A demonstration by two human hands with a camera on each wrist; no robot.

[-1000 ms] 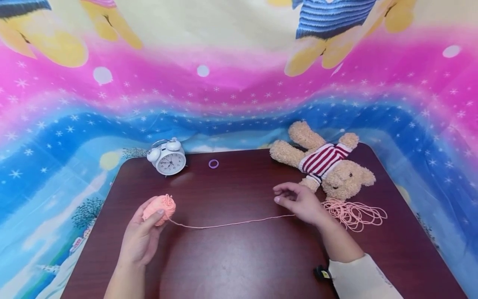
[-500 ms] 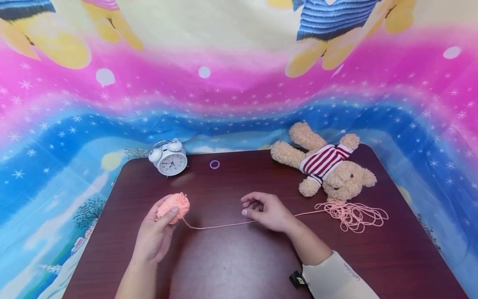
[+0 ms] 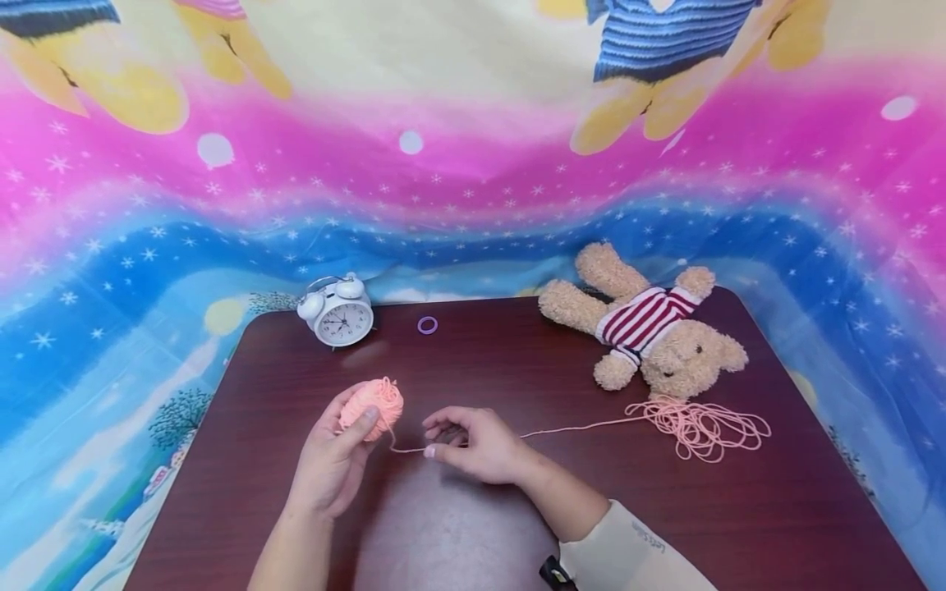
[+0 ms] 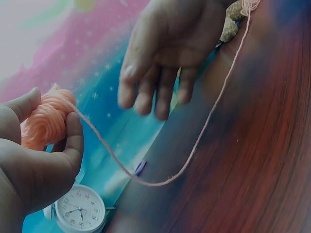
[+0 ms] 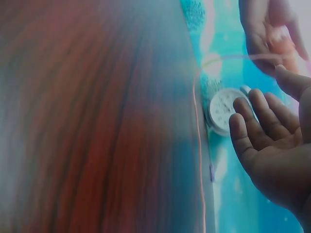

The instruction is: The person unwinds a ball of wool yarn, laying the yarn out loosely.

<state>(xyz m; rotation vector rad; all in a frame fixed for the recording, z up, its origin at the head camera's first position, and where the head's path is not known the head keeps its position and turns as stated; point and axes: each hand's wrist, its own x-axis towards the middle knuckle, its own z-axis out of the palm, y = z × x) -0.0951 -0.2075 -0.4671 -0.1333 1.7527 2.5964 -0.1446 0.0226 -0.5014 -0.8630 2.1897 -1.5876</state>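
Note:
My left hand holds a small ball of peach yarn, thumb in front and fingers behind it. A single yarn strand sags from the ball and runs right to a loose heap of yarn loops on the table. Just right of the ball is my right hand, its fingers relaxed and slightly bent with nothing between them. In the left wrist view that hand hangs apart from the strand, palm showing. The right wrist view shows its fingers loosely spread beside the strand.
A white twin-bell alarm clock stands at the back left of the dark wooden table. Near the back edge lies a purple ring. A teddy bear in a striped sweater lies at the back right. Behind hangs a printed cloth.
My right hand has moved left along the strand, from beside the bear to near the ball. The left hand has shifted right with the yarn ball.

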